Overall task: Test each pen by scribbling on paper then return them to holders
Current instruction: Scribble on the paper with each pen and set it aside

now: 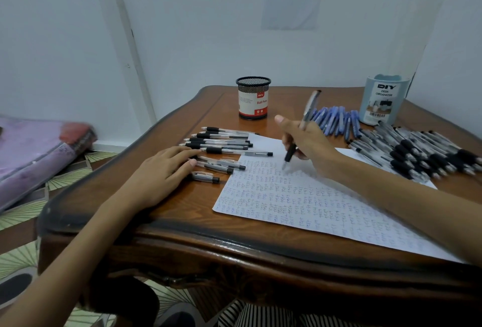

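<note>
My right hand grips a black-grip pen upright, its tip just at the upper part of a white paper sheet covered in small scribbles. My left hand lies flat with straight fingers on the table, fingertips touching a group of black pens left of the sheet. A black mesh holder stands at the back. A pale blue desk organizer stands at the back right.
Several blue pens lie beside the organizer, and a large heap of black pens covers the right side. The wooden table has a raised dark edge. A purple mattress lies on the floor at left.
</note>
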`<state>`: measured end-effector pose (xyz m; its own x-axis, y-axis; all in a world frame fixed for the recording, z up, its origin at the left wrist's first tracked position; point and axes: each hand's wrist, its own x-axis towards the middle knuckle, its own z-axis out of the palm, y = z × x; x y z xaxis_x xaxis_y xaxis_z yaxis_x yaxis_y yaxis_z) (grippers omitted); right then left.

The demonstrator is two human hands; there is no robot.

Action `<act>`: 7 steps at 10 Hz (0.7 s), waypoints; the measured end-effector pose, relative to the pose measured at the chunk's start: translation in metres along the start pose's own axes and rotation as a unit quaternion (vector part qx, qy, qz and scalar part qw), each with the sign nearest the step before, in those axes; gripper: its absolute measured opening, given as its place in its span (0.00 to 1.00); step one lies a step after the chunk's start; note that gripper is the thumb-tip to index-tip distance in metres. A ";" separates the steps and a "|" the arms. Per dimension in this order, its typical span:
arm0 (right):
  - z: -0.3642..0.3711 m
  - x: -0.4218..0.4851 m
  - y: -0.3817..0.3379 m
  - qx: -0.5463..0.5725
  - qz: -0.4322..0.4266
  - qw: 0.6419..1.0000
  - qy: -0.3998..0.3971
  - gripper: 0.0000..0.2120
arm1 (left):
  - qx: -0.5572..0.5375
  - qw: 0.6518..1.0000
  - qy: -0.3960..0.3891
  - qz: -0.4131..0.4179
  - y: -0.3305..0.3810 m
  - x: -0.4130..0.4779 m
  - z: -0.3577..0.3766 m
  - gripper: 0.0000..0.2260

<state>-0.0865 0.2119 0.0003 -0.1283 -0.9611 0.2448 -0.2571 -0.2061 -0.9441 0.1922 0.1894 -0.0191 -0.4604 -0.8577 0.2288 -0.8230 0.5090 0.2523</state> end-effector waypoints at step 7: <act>-0.010 0.000 -0.006 -0.092 -0.020 0.993 -0.078 0.16 | -0.002 1.000 -0.003 -0.006 0.002 -0.001 -0.001 0.27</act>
<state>-0.0947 0.2154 0.0084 0.0313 -0.9727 0.2298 -0.4313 -0.2205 -0.8748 0.1914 0.1907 -0.0183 -0.4523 -0.8645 0.2191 -0.8274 0.4985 0.2587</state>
